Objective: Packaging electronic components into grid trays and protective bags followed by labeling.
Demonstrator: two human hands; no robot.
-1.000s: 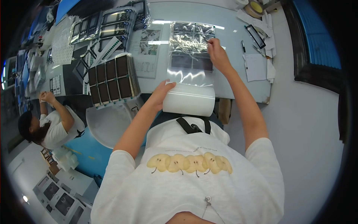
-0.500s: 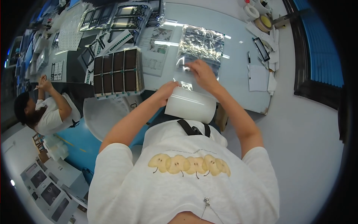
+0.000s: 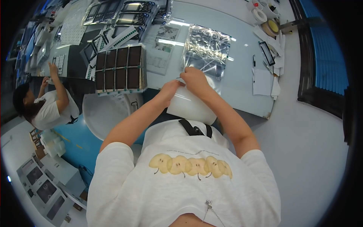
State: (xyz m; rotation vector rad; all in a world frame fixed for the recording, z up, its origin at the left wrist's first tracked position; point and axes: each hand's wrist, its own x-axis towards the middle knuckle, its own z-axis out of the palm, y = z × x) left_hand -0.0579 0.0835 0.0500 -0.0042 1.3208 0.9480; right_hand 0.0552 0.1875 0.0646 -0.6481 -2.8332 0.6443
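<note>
A pale, glossy curved film sheet (image 3: 189, 105) hangs over the near table edge in front of me. My left hand (image 3: 171, 92) is closed at its upper left corner, fingertips pinched together. Right beside those fingertips, my right hand (image 3: 195, 80) is closed too. A tiny dark sliver shows by its fingertips, too small to name. Beyond the hands lies a flat panel (image 3: 207, 47) in shiny, crinkled clear wrap, its near part partly hidden by my right hand.
To the left stands a stack of dark brown panels (image 3: 120, 70) with green-tabbed edges. Behind it are framed parts in clear trays (image 3: 132, 19). Papers (image 3: 262, 81), a pen (image 3: 254, 60) and tape rolls (image 3: 270, 27) lie right. A co-worker (image 3: 53, 102) sits far left.
My right hand has drawn back from the wrapped panel toward me and left, meeting my left hand. My left hand has shifted slightly right. The co-worker's hands have moved apart.
</note>
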